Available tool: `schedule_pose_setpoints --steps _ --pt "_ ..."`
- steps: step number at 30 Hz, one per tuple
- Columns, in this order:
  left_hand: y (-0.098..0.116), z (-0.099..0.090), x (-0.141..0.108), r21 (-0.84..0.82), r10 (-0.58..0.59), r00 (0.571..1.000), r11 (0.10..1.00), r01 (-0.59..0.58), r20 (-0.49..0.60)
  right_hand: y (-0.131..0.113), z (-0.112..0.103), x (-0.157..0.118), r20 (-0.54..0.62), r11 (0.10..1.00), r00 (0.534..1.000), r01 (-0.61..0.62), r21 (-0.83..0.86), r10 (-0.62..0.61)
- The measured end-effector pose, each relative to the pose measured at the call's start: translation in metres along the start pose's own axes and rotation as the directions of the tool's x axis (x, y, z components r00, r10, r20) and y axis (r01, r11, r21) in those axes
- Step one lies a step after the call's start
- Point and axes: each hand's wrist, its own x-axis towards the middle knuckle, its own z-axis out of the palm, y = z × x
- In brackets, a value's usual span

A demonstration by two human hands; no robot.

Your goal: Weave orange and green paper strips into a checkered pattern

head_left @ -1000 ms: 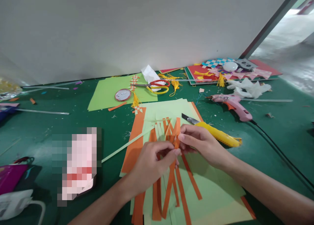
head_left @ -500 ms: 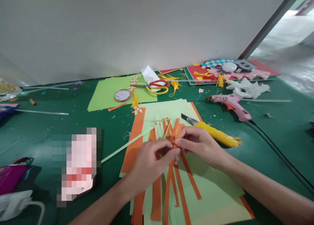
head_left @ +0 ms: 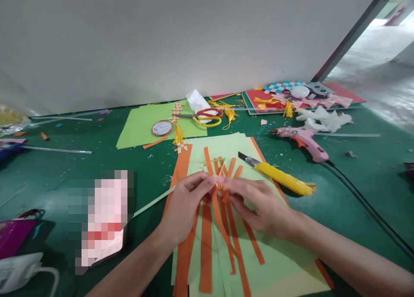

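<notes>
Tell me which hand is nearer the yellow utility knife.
Right. The right hand is just left of and below the yellow utility knife, in the image; the left hand is farther left, beyond the right hand.

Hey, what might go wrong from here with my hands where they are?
The yellow knife lies near your right hand, blade out, so a careless reach might nick you. The loose orange strips overlap and could tangle. If the pink glue gun is hot, its nozzle could burn you.
</notes>
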Motion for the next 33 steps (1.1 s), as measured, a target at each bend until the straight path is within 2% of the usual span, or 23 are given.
schedule_pose_setpoints --steps 2,4,10,14,19,22,25,28,31,33 --pt "0.000 0.000 0.002 -0.063 -0.040 0.999 0.997 0.038 -0.023 -0.002 0.001 0.000 0.093 0.963 0.978 0.203 -0.178 -0.189" --pt "0.001 0.001 0.003 -0.092 -0.081 0.997 0.993 0.079 -0.018 -0.006 0.000 0.003 0.157 0.916 0.947 0.313 -0.250 -0.281" --pt "0.000 0.003 0.003 -0.060 -0.085 0.994 0.995 0.082 -0.066 -0.012 -0.002 0.007 0.173 0.906 0.933 0.351 -0.237 -0.316" --pt "0.000 0.001 0.004 -0.039 -0.047 0.996 0.998 0.044 -0.073 -0.013 -0.003 0.006 0.181 0.921 0.929 0.351 -0.165 -0.322" --pt "0.001 0.000 0.004 0.190 0.063 0.994 0.981 -0.045 -0.094 -0.015 -0.003 0.004 0.129 0.950 0.945 0.309 -0.051 -0.301" --pt "0.001 0.001 0.002 0.402 0.145 0.985 0.911 -0.095 -0.097 -0.016 -0.006 0.004 0.050 0.966 0.965 0.255 0.037 -0.257" --pt "-0.001 0.002 -0.001 0.546 0.258 0.962 0.821 -0.168 -0.091 -0.014 -0.010 0.003 -0.019 0.975 0.984 0.179 0.132 -0.178" --pt "-0.003 0.003 -0.001 0.607 0.317 0.947 0.764 -0.220 -0.055 -0.011 -0.014 0.001 -0.043 0.971 0.994 0.110 0.212 -0.103" --pt "-0.005 0.001 0.000 0.615 0.317 0.947 0.758 -0.216 -0.058 -0.010 -0.019 0.001 -0.069 0.943 0.997 0.045 0.329 -0.023" --pt "-0.006 0.000 0.001 0.619 0.319 0.946 0.756 -0.211 -0.067 -0.012 -0.022 0.003 -0.083 0.903 0.994 -0.033 0.429 0.076"
